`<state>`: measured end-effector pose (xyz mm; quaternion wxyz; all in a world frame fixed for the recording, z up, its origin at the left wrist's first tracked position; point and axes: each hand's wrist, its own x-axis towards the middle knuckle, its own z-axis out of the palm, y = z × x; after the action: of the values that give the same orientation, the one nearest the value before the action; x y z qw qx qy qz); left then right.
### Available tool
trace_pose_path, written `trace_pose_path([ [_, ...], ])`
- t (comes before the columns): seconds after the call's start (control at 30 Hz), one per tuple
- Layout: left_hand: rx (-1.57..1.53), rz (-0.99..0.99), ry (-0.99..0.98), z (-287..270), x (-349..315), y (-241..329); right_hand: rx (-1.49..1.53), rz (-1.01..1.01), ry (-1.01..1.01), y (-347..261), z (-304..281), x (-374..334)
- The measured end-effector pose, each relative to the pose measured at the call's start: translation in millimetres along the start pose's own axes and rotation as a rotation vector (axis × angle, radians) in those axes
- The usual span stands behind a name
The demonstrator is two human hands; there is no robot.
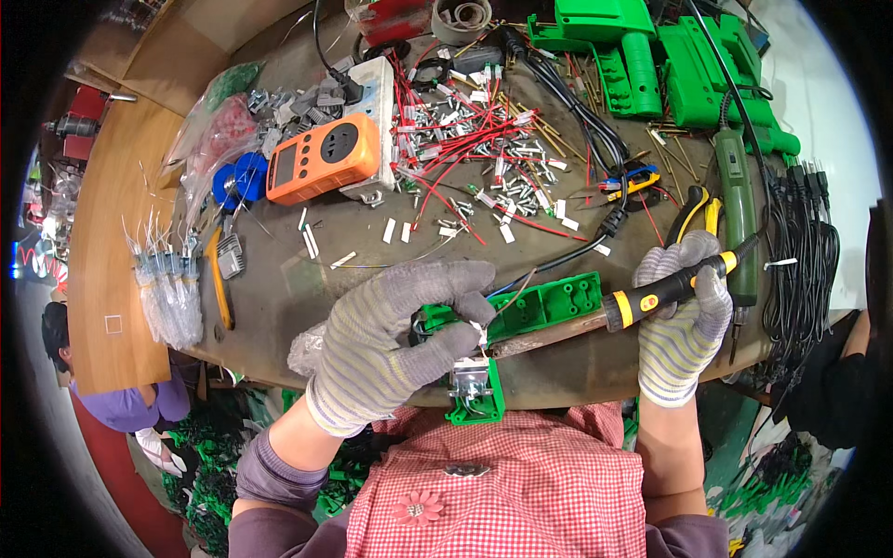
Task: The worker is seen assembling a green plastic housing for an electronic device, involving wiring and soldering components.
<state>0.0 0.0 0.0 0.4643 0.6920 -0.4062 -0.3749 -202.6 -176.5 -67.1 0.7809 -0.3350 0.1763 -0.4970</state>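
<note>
Both my hands wear grey striped work gloves. In my right hand (682, 307) is a soldering iron (651, 299) with a black and yellow handle, its metal barrel pointing left. The barrel's end lies close to the fingertips of my left hand (402, 337); whether it touches the joint there is hard to tell. Those fingers pinch a thin wire (521, 284) and a small white bit above an open green plastic housing (551, 302). A silvery metal part (472, 378) sits in the housing's near end. My left fingers hide some of the housing.
An orange plug-in meter (321, 160) stands on a white power strip. Red wires (474, 139) and screws spread behind the housing. Pliers (686, 212), a green electric screwdriver (735, 214) and black power cords (805, 251) lie right. A blue solder spool (240, 180) lies left.
</note>
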Motion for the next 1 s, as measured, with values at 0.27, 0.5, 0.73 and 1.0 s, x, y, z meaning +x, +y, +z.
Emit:
trace_pose_path([
  [0.27,0.035,0.211,0.004,4.6,1.8,-3.7,-0.018,0.001,0.025,-3.2,4.0,-1.1],
  [0.5,0.321,0.376,-0.042,0.8,5.0,-3.2,-0.010,-0.018,-0.051,-1.8,-3.2,0.0],
  [0.73,0.380,0.434,-0.055,0.6,1.9,-6.5,0.041,-0.057,0.080,-4.4,1.6,0.1],
  [1.0,0.469,0.466,-0.054,0.0,3.9,-7.0,-0.006,-0.046,0.013,-1.1,1.1,-1.2],
])
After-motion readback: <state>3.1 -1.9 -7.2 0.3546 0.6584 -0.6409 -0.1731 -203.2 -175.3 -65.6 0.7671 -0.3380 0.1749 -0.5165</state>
